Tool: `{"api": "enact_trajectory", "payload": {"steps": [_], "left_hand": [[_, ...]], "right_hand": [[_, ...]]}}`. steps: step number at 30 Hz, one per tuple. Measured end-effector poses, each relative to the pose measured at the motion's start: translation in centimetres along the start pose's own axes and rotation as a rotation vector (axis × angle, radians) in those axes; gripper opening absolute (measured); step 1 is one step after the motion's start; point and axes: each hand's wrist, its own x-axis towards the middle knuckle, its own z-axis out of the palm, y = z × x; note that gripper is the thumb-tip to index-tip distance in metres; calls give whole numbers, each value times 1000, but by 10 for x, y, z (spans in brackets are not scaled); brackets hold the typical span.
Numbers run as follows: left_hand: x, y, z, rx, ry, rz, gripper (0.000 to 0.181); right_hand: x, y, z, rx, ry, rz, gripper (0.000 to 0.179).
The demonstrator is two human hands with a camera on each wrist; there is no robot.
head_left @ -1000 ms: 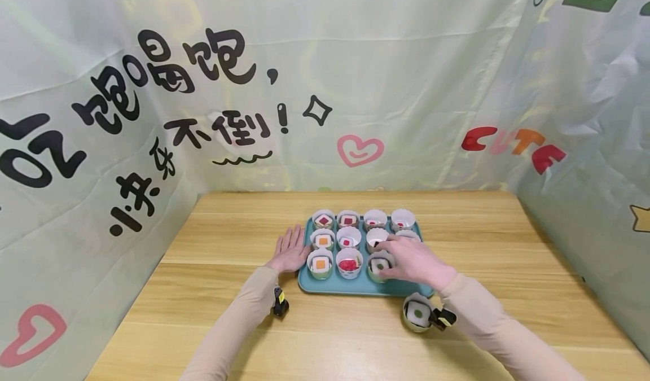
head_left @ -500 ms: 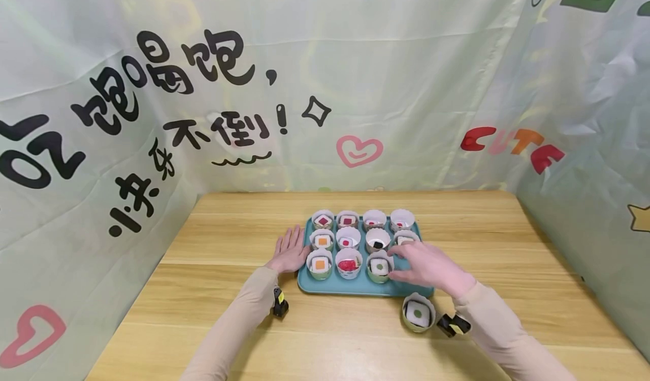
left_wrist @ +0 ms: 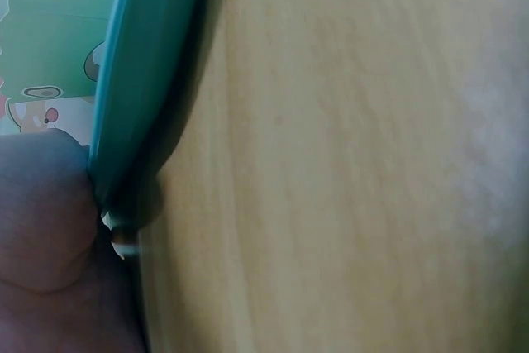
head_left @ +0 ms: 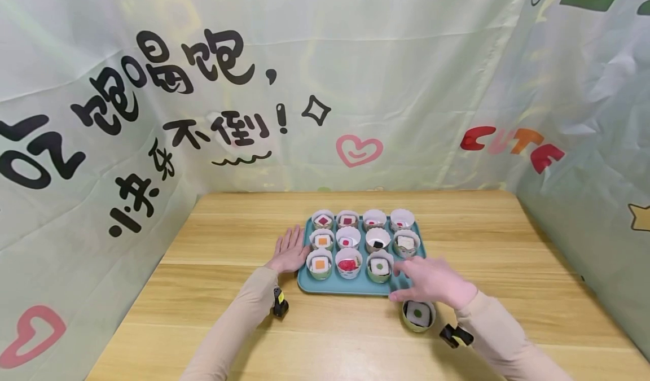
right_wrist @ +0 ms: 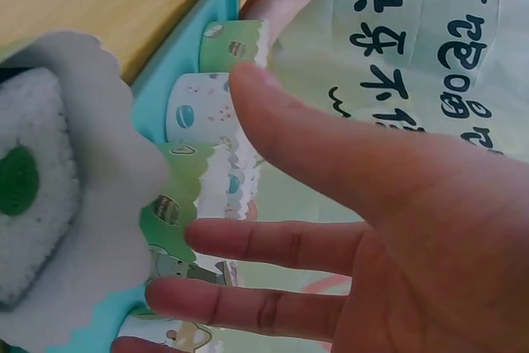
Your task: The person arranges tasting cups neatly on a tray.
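My left hand (head_left: 290, 252) lies with fingers spread beside a teal tray (head_left: 335, 287), its thumb side at the tray's left edge. Over the tray's front right part, my right hand (head_left: 434, 280) is held with fingers spread and nothing in it. Just below that hand, on the table in front of the tray, stands a green paper cup (head_left: 417, 320) holding a sushi roll (right_wrist: 37, 179) with a green centre. A similar cup (head_left: 380, 269) stands in the tray's front row, left of my right fingertips. The right wrist view shows the palm and straight fingers (right_wrist: 273, 241).
Rows of paper cups with sushi pieces fill most of the tray, among them a cup with orange-topped sushi (head_left: 319, 265) and one with red filling (head_left: 348, 263). The wooden table (head_left: 228, 228) meets printed cloth walls (head_left: 406, 87) behind and on both sides.
My right hand has drawn away from the green-centred cup in the front row, moving right and toward me, uncovering the back right cups. The left hand has stayed put.
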Motion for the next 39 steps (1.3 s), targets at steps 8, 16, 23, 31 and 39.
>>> {"api": "enact_trajectory", "payload": {"steps": [8, 16, 23, 31, 39], "left_hand": [[0, 0, -1, 1, 6, 3, 68], [-2, 1, -1, -5, 7, 3, 67], [-2, 2, -1, -2, 5, 0, 67], [-1, 1, -1, 1, 6, -2, 67], [-2, 2, -1, 2, 12, 0, 67]], "right_hand": [[-4, -5, 4, 12, -66, 33, 50], [-5, -5, 15, -11, -84, 17, 49], [-6, -7, 21, -42, -118, 17, 54], [-6, -8, 25, -56, -123, 15, 54], [-7, -10, 28, -73, -119, 0, 54]]}}
